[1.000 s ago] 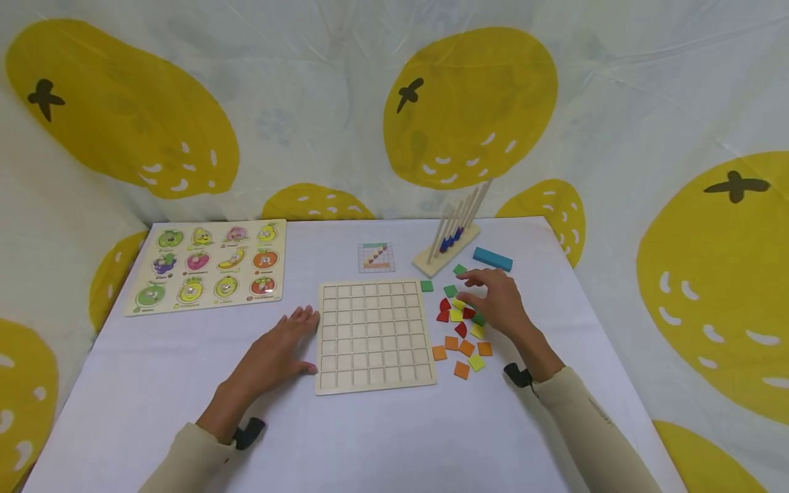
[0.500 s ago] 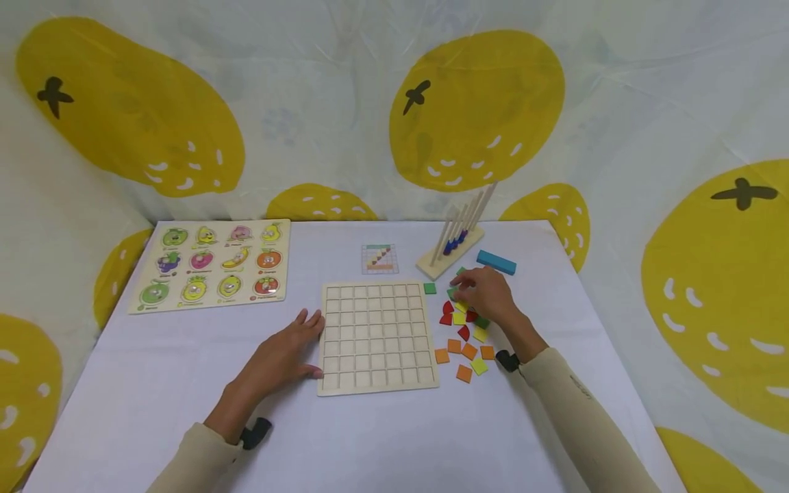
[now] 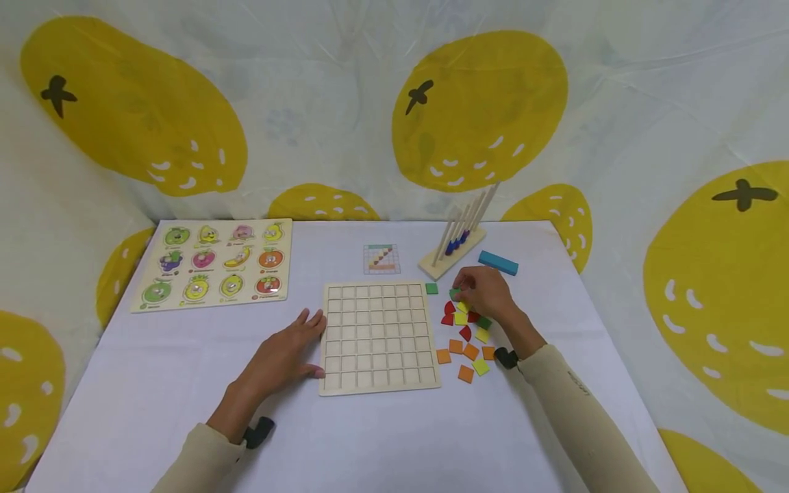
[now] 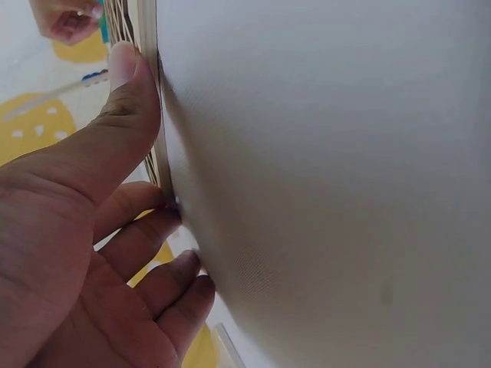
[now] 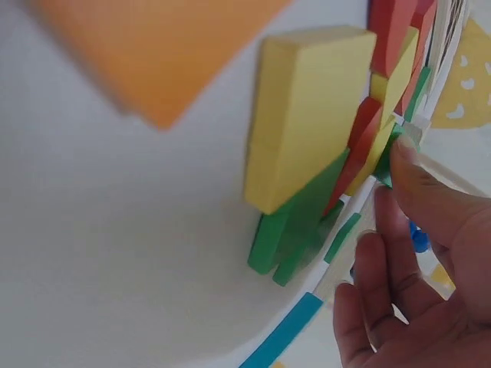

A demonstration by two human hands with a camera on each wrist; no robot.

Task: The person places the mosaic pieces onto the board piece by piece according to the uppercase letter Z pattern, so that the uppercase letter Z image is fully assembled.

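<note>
A square wooden grid board (image 3: pixel 381 335) lies in the middle of the table in the head view. My left hand (image 3: pixel 274 359) rests at its left edge, thumb and fingertips touching the rim with fingers fairly straight. To the board's right, my right hand (image 3: pixel 490 293) pinches a small green tile (image 5: pixel 388 162) between thumb and index finger; the fingers partly cover it. Around and below that hand lie red quarter-round pieces (image 3: pixel 465 333), yellow tiles (image 3: pixel 481 368), orange tiles (image 3: pixel 466 374) and other green tiles (image 3: pixel 431 289).
Beyond the board lies a printed pattern card (image 3: pixel 381 259). A wooden peg stand (image 3: pixel 453 255) with blue pieces and a blue bar (image 3: pixel 498 263) stand at the back right. A fruit puzzle board (image 3: pixel 212 266) lies at the back left on the white tablecloth (image 3: pixel 370 445).
My right hand has come down onto the green tile, its thumb and index finger closing together. The left hand stays at the board's edge, and the head view has shifted slightly.
</note>
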